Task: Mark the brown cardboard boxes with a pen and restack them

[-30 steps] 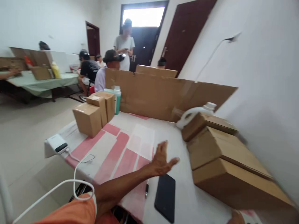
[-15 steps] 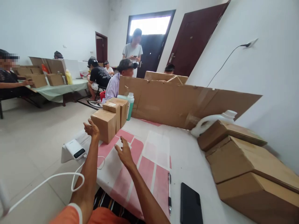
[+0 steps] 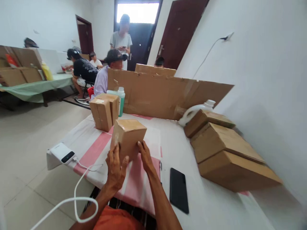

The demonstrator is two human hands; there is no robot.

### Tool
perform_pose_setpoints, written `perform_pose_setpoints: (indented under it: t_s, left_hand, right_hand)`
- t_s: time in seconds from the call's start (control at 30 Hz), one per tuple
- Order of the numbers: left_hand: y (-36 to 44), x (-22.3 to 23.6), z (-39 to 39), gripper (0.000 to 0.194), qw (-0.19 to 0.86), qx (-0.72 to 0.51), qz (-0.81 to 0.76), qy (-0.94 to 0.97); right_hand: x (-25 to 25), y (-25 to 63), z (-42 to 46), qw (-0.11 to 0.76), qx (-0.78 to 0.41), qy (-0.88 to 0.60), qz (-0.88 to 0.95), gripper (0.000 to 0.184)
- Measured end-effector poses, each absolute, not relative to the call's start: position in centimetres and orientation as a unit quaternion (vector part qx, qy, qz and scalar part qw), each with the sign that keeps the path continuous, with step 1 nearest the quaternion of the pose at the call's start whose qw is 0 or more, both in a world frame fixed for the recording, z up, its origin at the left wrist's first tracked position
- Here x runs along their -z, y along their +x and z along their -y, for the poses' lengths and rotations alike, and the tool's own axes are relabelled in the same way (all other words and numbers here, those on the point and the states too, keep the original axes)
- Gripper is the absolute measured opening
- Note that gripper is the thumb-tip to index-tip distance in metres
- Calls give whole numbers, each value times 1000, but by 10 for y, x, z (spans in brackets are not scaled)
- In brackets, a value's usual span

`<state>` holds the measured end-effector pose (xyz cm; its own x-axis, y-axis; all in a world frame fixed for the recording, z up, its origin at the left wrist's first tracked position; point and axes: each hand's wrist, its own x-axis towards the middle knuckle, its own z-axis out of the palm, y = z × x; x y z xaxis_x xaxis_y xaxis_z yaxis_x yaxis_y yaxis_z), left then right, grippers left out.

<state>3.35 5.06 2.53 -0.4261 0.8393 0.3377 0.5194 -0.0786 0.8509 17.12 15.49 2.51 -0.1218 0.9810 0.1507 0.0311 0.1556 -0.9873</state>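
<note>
1. Brown cardboard fills your grip: you hold the box [image 3: 130,137] between your left hand [image 3: 116,166], at its near left side, and the fingers of your right hand [image 3: 145,155], at its right.
2. It is over the table [image 3: 206,204]; whether it touches is unclear.
3. A phone [image 3: 179,190] lies to the right.
4. Beyond, at left, small cartons [image 3: 102,111] stand beside a green bottle [image 3: 122,105].
</note>
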Motion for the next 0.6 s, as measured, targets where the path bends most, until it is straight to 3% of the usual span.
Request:
perform_pose_setpoints:
  t_s: [0.23,0.43,0.6]
  left_hand:
    - [38,-46,-46,73,106,-506,-569,640]
    - [2,-31,-95,78,217,-555,-560,575]
    - [-11,-4,-113,83,266,-574,-589,502]
  right_hand:
    - [-27,245,-142,480,-455,-521,540,66]
    - [-1,223,-139,511,-615,-411,437,86]
    - [16,204,-126,456,-611,-405,505,108]
